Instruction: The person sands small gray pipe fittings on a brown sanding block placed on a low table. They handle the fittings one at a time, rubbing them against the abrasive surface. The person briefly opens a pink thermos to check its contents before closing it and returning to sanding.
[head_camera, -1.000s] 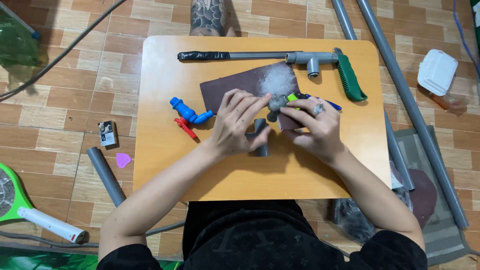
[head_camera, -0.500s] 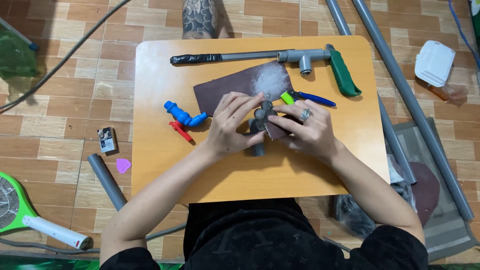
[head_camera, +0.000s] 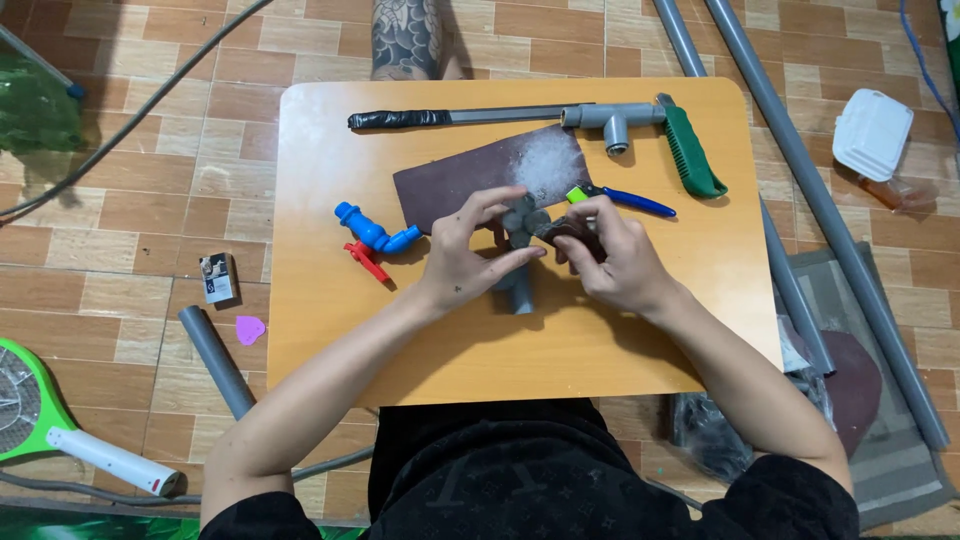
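At the centre of the frame, over a small orange-brown desk (head_camera: 320, 150), the person's two bare hands meet on a grey plastic pipe fitting (head_camera: 520, 225). The left hand (head_camera: 470, 250) has its grip closed around the fitting, fingers curled over its top and thumb underneath, with the fitting's grey stem (head_camera: 520, 292) showing below the hands against the desk. The right hand (head_camera: 615, 262) has its grip pinched on a small dark piece of sandpaper (head_camera: 560, 232), pressed against the side of the fitting.

Just above the hands lies a dark brown sheet of sandpaper (head_camera: 450, 185) dusted with white powder. Left of the hands sits a blue tap with a red handle (head_camera: 372, 238). Along the upper edge of the desk lies a saw with a black-wrapped handle (head_camera: 400, 119), a grey tee fitting (head_camera: 612, 122) and a green-handled tool (head_camera: 692, 152). A blue-handled tool (head_camera: 625, 200) lies near the right hand. Grey pipes (head_camera: 800, 190) rest on the tiled floor at the right of the frame.
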